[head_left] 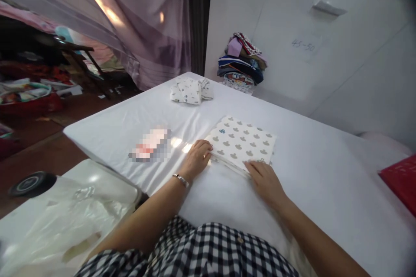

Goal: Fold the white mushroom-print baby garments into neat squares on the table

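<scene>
A folded white cloth (242,140) with a grey-beige repeating print and a small blue mark lies flat on the white-covered bed (308,190). At its near left corner, my left hand (196,156) has its fingers curled over the edge, closed on the fabric. My right hand (264,179) holds the front edge toward the right, fingers on top of the cloth; its thumb is hard to make out. Farther back sits a loosely bundled white cloth (188,91) with small dark prints. A blurred-out pinkish item (151,143) lies left of my left hand.
A stack of folded clothes (242,62) stands by the wall at the back. Mauve curtains (156,17) hang behind the bed. At lower left, clear plastic (81,207) covers a pale surface, beside a round black object (32,184). A red object (401,181) is at far right.
</scene>
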Tool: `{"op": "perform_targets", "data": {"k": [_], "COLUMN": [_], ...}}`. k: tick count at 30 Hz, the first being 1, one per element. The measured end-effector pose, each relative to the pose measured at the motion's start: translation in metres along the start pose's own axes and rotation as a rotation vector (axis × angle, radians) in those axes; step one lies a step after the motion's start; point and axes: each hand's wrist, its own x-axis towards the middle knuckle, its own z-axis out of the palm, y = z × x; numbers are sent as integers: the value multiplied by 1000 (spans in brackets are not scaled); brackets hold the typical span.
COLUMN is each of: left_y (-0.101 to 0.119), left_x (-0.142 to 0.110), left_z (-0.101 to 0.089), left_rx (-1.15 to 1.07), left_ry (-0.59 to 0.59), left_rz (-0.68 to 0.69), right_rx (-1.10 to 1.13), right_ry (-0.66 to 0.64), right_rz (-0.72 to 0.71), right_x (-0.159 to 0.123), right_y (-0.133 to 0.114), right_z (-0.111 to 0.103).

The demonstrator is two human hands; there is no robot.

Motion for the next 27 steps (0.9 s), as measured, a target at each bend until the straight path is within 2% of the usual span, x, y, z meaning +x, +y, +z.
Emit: {"op": "perform_targets", "data": {"k": [5,9,12,16,19,21,24,27], "left_y": [-2,-6,-2,18,28,25,12,3], "left_x": [3,-1,3,33,60,70,71,68], "left_z": [0,-1,-3,1,11,20,30,33], "left_rx": [11,-41,-117,-19,205,316,335,337], "left_ry": [21,23,59,89,-2,-145,-347,-384], "left_rz": [2,-9,-28,-17,1,-86,-250,-279], "right_rx": [74,163,191,195,186,194,222,241], "right_ry": [50,1,31,60,9,-97,-221,-193], "right_rz": [19,69,130,208,305,399,477,478], "right_x": [-19,-22,-12,23,47,54,52,47], "right_y": [0,-5,-13,-16,-5,7,20,23], "right_z": [12,3,-16,-34,-27,-15,4,14]}}
